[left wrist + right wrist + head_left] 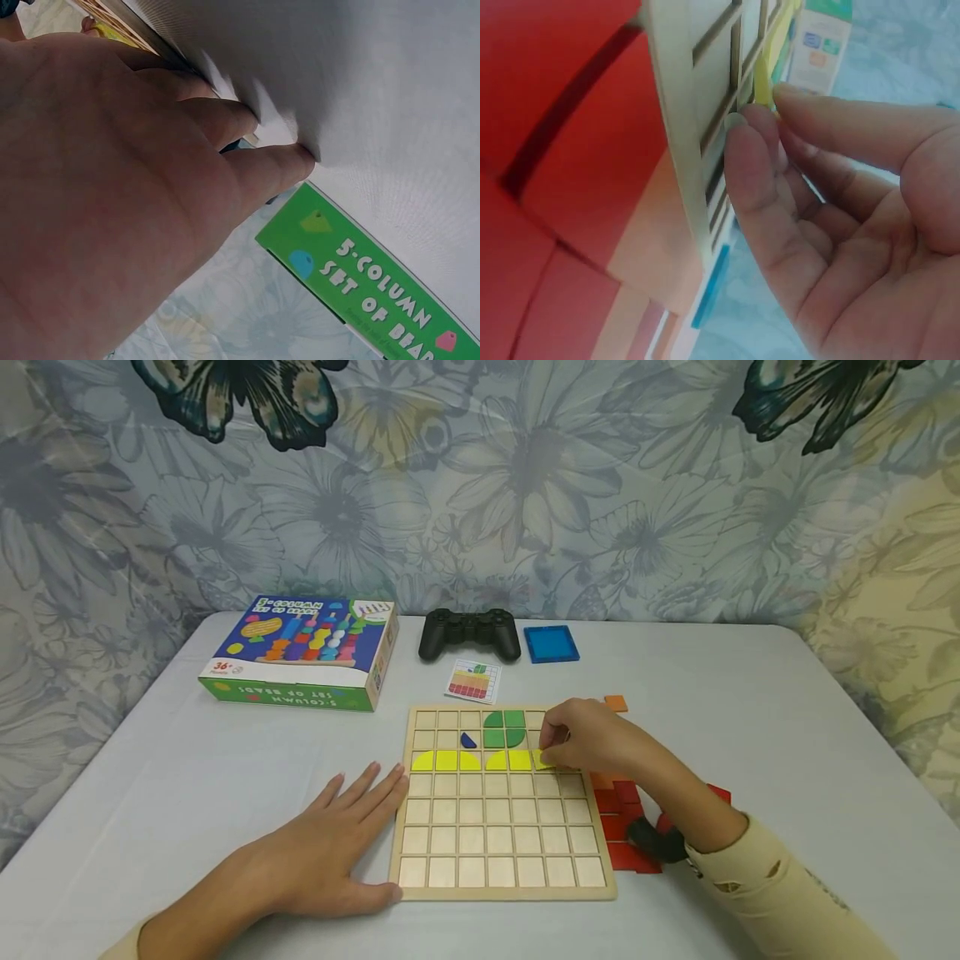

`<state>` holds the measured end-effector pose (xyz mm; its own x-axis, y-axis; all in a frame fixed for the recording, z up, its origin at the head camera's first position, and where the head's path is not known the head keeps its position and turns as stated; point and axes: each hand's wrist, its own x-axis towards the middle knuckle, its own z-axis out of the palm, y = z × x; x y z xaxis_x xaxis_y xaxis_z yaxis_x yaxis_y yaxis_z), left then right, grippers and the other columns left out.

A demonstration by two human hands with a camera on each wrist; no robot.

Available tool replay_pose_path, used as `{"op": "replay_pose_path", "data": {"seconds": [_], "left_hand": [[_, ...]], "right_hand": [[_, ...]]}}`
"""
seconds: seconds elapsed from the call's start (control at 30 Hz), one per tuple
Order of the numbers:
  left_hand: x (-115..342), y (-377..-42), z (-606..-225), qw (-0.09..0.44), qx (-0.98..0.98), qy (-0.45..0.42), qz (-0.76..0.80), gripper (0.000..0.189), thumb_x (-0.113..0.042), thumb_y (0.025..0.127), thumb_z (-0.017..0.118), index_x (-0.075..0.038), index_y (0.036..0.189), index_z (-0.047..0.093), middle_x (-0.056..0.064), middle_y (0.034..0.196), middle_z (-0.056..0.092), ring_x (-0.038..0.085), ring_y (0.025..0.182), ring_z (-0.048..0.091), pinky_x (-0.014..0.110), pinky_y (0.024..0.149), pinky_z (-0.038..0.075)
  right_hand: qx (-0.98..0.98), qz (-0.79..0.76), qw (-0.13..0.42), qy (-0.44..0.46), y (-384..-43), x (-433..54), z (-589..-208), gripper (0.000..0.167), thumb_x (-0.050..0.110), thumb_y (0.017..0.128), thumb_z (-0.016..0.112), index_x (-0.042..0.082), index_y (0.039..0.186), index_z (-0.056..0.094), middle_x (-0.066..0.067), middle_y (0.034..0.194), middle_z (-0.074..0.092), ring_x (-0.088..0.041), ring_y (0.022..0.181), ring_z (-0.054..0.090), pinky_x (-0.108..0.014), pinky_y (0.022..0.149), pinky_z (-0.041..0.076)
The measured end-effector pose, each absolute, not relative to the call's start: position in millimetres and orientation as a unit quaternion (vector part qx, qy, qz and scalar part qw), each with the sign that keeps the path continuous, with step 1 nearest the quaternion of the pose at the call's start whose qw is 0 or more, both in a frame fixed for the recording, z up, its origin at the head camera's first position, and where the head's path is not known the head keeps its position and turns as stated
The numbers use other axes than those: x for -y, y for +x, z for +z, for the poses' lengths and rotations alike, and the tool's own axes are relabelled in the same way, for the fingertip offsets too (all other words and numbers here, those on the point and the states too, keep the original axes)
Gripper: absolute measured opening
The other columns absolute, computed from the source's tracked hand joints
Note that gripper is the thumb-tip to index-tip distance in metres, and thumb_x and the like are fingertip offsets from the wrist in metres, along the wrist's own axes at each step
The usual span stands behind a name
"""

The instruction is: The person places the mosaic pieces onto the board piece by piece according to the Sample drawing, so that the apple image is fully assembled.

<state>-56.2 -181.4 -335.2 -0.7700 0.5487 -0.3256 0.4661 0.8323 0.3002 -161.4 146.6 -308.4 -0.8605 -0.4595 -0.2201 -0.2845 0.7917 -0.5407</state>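
A wooden grid board (502, 893) lies flat before me. My right hand (596, 735) pinches a yellow tile (542, 761) between thumb and fingertips, right at the third row's right part. That row also bears several yellow tiles (446, 761), some with rounded ends. Above them sit green tiles (504, 729) and a small dark blue curved tile (468, 741). In the right wrist view, the held yellow tile (762, 81) shows just beyond the fingertips, partly hidden. My left hand (330, 843) rests on the table, fingers spread, fingertips and thumb at the board's left edge.
Red tiles (618, 827) and orange tiles (604, 780) lie along the board's right side, partly under my right forearm. Behind the board are a printed pattern card (473, 681), a black game controller (470, 633) and a blue square tray (552, 644). A toy box (300, 652) stands back left.
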Motion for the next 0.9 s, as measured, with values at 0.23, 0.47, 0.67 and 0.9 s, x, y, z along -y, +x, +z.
{"op": "replay_pose_path", "data": {"seconds": [0.23,0.47,0.67,0.9], "left_hand": [[182.3,-55.7,-336.1,0.200,-0.936,0.272,0.103,0.107,-0.076,0.084,0.056,-0.015,0.162,0.015,-0.003,0.168,0.006,0.025,0.152,0.002,0.061,0.116,0.010],[181.8,-55.7,-336.2,0.194,-0.934,0.280,0.108,0.106,-0.074,0.085,0.056,-0.014,0.162,0.014,-0.003,0.168,0.004,0.026,0.152,0.002,0.061,0.116,0.010],[180.5,-56.6,-335.8,0.198,-0.934,0.280,0.101,0.106,-0.074,0.085,0.056,-0.014,0.162,0.014,-0.003,0.168,0.004,0.026,0.152,0.001,0.061,0.116,0.011],[182.6,-55.6,-335.4,0.201,-0.936,0.272,0.100,0.106,-0.074,0.085,0.056,-0.014,0.162,0.015,-0.003,0.168,0.004,0.025,0.152,0.001,0.061,0.116,0.010]], "right_hand": [[-0.933,-0.238,0.160,-0.218,-158.6,-142.1,-308.5,0.012,0.000,0.085,0.074,0.011,0.080,0.072,0.001,0.078,0.062,-0.019,0.078,0.056,-0.032,0.070,0.052],[-0.936,-0.249,0.143,-0.204,-169.2,-177.5,-290.7,0.011,0.005,0.092,0.069,0.007,0.100,0.074,-0.002,0.092,0.068,-0.022,0.084,0.059,-0.037,0.072,0.054],[-0.955,-0.225,0.091,-0.168,-190.2,-221.9,-290.3,0.023,0.008,0.095,0.067,-0.003,0.114,0.070,-0.017,0.105,0.067,-0.027,0.083,0.059,-0.039,0.067,0.054],[-0.963,-0.180,0.119,-0.163,-204.1,-232.3,-310.2,0.026,0.005,0.091,0.068,-0.006,0.115,0.069,-0.020,0.100,0.064,-0.035,0.090,0.056,-0.047,0.074,0.053]]}}
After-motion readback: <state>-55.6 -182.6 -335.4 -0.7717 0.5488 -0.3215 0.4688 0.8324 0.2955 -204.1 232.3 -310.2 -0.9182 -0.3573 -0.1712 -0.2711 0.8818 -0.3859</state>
